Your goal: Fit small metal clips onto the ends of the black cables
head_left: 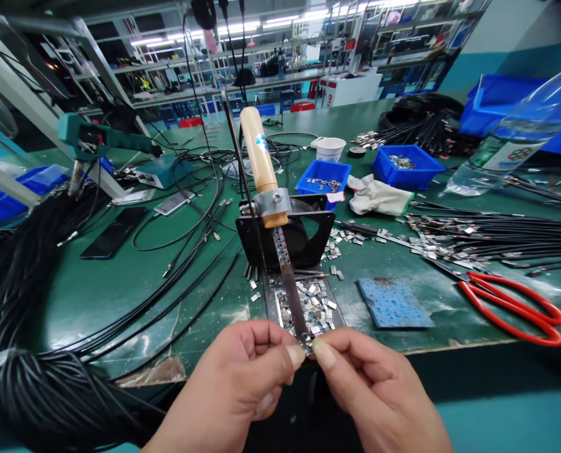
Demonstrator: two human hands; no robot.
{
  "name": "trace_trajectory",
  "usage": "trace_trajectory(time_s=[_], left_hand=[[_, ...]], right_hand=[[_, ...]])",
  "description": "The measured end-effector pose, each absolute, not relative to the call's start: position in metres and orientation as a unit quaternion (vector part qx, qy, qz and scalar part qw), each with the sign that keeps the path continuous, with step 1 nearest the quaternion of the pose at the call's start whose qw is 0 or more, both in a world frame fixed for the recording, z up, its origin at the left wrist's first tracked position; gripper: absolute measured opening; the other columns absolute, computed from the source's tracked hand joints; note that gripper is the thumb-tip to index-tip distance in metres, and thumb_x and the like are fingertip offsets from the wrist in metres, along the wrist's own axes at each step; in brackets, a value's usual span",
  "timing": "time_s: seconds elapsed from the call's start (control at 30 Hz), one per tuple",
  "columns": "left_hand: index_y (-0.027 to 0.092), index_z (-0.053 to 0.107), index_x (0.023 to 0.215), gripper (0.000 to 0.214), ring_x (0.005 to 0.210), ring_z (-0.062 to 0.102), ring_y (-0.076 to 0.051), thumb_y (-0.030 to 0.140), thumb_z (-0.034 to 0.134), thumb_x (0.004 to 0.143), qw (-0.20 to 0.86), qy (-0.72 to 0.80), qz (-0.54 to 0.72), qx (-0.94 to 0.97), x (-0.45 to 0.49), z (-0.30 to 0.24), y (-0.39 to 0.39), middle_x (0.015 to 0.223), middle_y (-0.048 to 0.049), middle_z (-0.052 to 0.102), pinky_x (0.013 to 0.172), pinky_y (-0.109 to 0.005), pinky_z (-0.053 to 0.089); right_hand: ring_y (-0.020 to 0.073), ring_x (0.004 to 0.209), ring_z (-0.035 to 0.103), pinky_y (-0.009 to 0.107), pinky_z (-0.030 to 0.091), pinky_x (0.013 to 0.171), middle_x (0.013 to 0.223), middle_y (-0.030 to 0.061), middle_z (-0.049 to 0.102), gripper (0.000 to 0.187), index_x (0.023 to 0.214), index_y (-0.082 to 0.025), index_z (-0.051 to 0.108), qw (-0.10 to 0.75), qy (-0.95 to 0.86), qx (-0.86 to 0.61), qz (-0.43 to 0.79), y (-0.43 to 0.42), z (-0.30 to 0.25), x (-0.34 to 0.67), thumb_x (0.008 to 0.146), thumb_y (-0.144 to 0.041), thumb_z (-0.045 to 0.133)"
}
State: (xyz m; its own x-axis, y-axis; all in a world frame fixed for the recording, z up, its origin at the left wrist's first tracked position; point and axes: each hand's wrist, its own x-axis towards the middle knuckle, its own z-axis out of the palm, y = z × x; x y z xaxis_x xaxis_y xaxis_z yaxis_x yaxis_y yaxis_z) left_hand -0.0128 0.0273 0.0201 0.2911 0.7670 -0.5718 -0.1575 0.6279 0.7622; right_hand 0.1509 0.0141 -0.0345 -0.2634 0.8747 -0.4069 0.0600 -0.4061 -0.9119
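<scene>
At the bottom centre of the frame a small metal clip (pixel 307 344) is pinched between the thumb tips of both hands, right at the tip of the soldering iron (pixel 265 170). The left hand (pixel 242 377) has its fingers curled in and its thumb pressed onto the clip from the left; the right hand (pixel 374 390) meets it from the right, thumb and forefinger closed on the same piece.

The iron slants up toward the centre of the frame, its wooden handle clamped in a black metal stand (pixel 284 236). Under its blade lies a tray of loose metal clips (pixel 308 305).

Right of the tray is a blue sponge pad (pixel 393 304), and further right red-handled scissors (pixel 511 305). Bundled black cables (pixel 29 302) fill the left side. Across the middle right lie more black wires (pixel 497 233), with blue parts bins (pixel 405 165) and a white glove (pixel 379 196) behind them, on the green workbench (pixel 119 289).
</scene>
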Motion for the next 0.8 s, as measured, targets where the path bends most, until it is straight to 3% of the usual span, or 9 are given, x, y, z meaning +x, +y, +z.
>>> trace_trajectory(time_s=[0.5, 0.8], left_hand=[[0.012, 0.055, 0.076, 0.038, 0.049, 0.021, -0.003, 0.038, 0.082, 0.075, 0.744, 0.519, 0.31, 0.285, -0.015, 0.022, 0.027, 0.056, 0.0052, 0.039, 0.048, -0.024, 0.012], [0.011, 0.056, 0.079, 0.038, 0.05, 0.023, -0.003, 0.039, 0.081, 0.08, 0.745, 0.502, 0.319, 0.301, -0.014, 0.017, 0.026, 0.059, 0.0052, 0.038, 0.047, -0.022, 0.014]], right_hand=[[-0.0089, 0.06, 0.028, 0.002, 0.027, 0.055, 0.067, -0.0012, 0.038, 0.069, 0.093, -0.01, 0.064, 0.281, -0.465, -0.525, 0.656, 0.014, -0.033, 0.154, 0.08, -0.075, 0.048], [-0.0087, 0.061, 0.028, 0.002, 0.028, 0.056, 0.069, -0.0012, 0.038, 0.066, 0.095, -0.011, 0.062, 0.281, -0.459, -0.52, 0.664, 0.011, -0.043, 0.156, 0.079, -0.074, 0.05]])
